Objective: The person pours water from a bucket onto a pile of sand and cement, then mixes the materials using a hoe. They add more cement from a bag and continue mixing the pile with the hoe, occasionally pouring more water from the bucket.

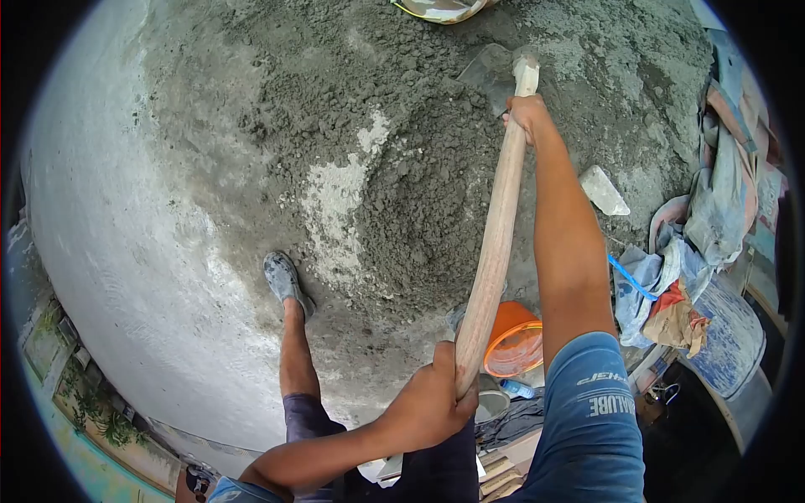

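Observation:
A long wooden handle point(495, 226) runs from the lower middle up to a grey metal blade point(488, 74) on the mortar. My left hand point(429, 398) is wrapped round the handle's lower end. Higher up, near the blade, my right hand point(527, 116) grips the same handle with its arm stretched out. Left of the handle lies a heap of wet grey mortar point(419, 201), with a paler dry patch point(331, 197) beside it. Part of the blade is hidden behind the handle's upper end.
An orange bucket point(513, 339) stands right of the handle's lower part. A pale stone block point(604, 191) lies on the ground at right, near crumpled sacks point(721, 193). At the top edge is a container point(440, 8). My shoe point(283, 277) rests left of the heap.

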Motion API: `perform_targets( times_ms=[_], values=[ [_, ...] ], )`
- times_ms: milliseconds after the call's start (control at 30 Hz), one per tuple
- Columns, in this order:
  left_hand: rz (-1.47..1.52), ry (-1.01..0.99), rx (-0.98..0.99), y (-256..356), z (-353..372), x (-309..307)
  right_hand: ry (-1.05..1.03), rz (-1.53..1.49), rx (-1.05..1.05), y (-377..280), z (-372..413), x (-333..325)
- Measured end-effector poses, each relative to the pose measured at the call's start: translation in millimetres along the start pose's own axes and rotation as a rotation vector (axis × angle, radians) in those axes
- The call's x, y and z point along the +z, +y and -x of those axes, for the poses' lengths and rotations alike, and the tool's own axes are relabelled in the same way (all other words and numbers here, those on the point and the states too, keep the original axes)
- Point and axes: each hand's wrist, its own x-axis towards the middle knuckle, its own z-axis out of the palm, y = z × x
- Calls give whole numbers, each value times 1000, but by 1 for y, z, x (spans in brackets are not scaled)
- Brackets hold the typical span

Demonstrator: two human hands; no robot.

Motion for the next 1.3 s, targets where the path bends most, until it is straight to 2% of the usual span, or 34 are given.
perform_targets(
  times_ms=[133, 167, 233, 300, 367, 433, 500, 567, 600, 700, 800, 833, 867, 900, 933, 967, 1067, 1167, 1233, 1267, 1300],
  values=[
    [86, 28, 57, 9, 59, 10, 14, 117, 65, 8, 52, 36],
    [79, 46, 4, 3, 76, 12, 1, 119, 74, 12, 66, 41],
    [76, 78, -38, 6, 107, 23, -146, 259, 126, 44, 74, 60],
    [115, 161, -91, 17, 137, 32, -171, 237, 251, 82, 107, 81],
    [104, 159, -156, 11, 155, 35, -178, 135, 333, 112, 140, 88],
    [27, 111, -191, 3, 168, 27, -163, 45, 328, 116, 163, 76],
    [-35, 155, -105, -18, 186, 23, -118, -52, 372, 112, 185, 72],
    [-136, 36, -175, -31, 219, 9, -85, -128, 361, 118, 231, 68],
    [-177, -12, -234, -61, 235, 4, -41, -207, 332, 117, 255, 63],
    [-364, -85, -336, -211, 300, -18, 21, -382, 295, 141, 349, 82],
    [-641, 32, -271, -326, 329, -48, -12, -469, 254, 144, 433, 100],
    [-706, 53, -236, -340, 320, -58, -3, -470, 250, 134, 435, 92],
    [-730, 79, -125, -355, 304, -59, 63, -503, 153, 125, 439, 79],
    [-748, 100, -17, -353, 280, -62, 129, -531, 61, 117, 444, 63],
    [-726, 19, 99, -327, 239, -62, 189, -597, 74, 100, 427, 37],
    [-706, -58, 101, -296, 197, -53, 246, -664, 86, 77, 397, 5],
    [-371, -214, 250, -199, 76, -2, 386, -415, -131, 49, 276, -96],
    [-246, -157, 190, -95, 25, 44, 396, -254, -199, 34, 157, -150],
    [-168, -153, 113, -50, 45, 52, 310, -122, -19, 69, 99, -139],
    [-131, -162, 86, -36, 59, 55, 131, -144, 165, 104, 91, -116],
    [-115, -264, 15, -23, 86, 59, 10, -162, 309, 149, 99, -79]
  ],
)
